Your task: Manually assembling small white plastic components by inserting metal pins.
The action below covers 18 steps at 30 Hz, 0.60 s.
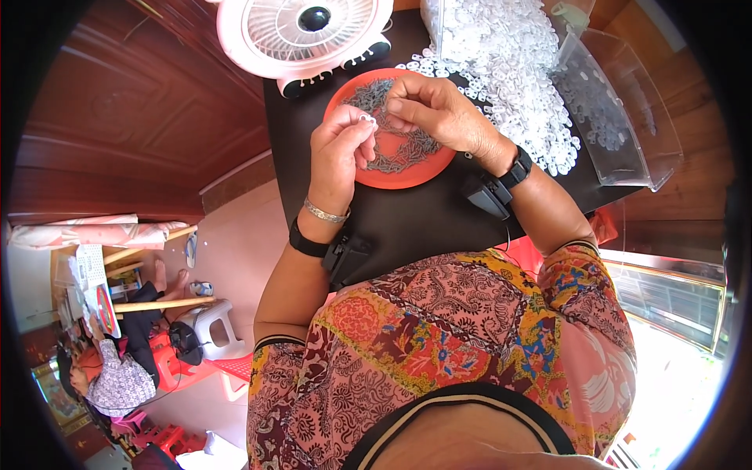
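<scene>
Above a round orange-red plate (413,178), my left hand (335,153) pinches a small white plastic piece (366,119) between thumb and fingertips. My right hand (445,117) is just to its right, thumb and fingers pressed together; whatever they hold is hidden or too small to make out. Many small grey screw-like pieces (395,162) lie scattered in the plate under both hands. Right of the plate spreads a large heap of small translucent white plastic pieces (513,74), similar to the one in my left hand.
A pink and white fan (301,35) stands at the table's far left. A clear plastic bin (619,133), tilted, holds more white pieces at the right. The black table (423,223) ends near my body. Another person (121,380) sits at lower left beside stools.
</scene>
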Available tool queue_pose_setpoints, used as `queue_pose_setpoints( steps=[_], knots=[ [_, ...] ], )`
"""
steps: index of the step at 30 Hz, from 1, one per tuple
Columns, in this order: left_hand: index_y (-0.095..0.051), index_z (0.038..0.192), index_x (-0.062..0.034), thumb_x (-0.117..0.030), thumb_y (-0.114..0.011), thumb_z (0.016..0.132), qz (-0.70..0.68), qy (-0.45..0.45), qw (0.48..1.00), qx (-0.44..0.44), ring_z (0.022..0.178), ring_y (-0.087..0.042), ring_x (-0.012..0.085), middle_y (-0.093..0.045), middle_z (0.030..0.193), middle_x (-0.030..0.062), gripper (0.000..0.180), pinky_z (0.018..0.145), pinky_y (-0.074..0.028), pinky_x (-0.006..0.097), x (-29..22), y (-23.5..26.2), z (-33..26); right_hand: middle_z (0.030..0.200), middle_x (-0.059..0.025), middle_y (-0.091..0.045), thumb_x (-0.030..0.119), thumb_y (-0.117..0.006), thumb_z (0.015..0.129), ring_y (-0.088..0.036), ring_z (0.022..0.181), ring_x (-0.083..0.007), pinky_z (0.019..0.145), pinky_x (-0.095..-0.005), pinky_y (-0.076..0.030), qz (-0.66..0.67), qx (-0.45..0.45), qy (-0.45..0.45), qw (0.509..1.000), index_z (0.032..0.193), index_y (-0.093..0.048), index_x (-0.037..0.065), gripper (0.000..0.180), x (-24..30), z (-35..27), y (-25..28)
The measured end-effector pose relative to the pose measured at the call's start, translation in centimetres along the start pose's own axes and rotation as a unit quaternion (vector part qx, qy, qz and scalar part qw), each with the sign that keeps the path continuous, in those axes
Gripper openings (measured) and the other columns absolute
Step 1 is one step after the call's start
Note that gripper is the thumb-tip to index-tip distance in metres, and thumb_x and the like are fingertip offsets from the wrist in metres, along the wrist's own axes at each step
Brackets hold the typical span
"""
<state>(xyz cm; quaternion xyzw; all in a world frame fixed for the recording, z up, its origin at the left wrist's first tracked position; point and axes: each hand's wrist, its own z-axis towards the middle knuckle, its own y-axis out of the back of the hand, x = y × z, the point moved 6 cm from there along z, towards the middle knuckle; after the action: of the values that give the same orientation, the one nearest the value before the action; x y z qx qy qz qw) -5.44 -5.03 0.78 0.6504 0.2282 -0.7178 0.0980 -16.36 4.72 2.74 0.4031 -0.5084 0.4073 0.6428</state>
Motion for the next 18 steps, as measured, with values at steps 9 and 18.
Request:
queue_pose_setpoints(
  steps=[9, 18],
  knots=[
    [-0.058, 0.082, -0.0025, -0.006, -0.055, 0.085, 0.153, -0.209, 0.965, 0.049, 0.061, -0.049, 0.0064, -0.054, 0.07, 0.0011, 0.006, 0.056, -0.041, 0.02, -1.7, -1.2, -0.3, 0.065, 0.0019, -0.049, 0.022, -0.047, 0.098, -0.044, 0.06, -0.0057, 0.055, -0.0228, -0.038, -0.076, 0.01, -0.053, 0.996, 0.081, -0.055, 0.003, 0.027, -0.3, -0.2, -0.6],
    [-0.057, 0.083, -0.0015, -0.011, -0.052, 0.086, 0.03, -0.027, 0.997, 0.064, 0.064, -0.052, 0.0093, -0.056, 0.072, 0.0037, 0.011, 0.058, -0.041, 0.022, -0.5, -1.0, -0.3, 0.064, -0.0028, -0.053, 0.018, -0.052, 0.093, -0.048, 0.061, -0.0101, 0.058, -0.0273, -0.042, -0.116, -0.003, -0.009, 0.993, 0.081, -0.057, 0.001, 0.022, 0.5, -0.5, -1.3]
  ],
)
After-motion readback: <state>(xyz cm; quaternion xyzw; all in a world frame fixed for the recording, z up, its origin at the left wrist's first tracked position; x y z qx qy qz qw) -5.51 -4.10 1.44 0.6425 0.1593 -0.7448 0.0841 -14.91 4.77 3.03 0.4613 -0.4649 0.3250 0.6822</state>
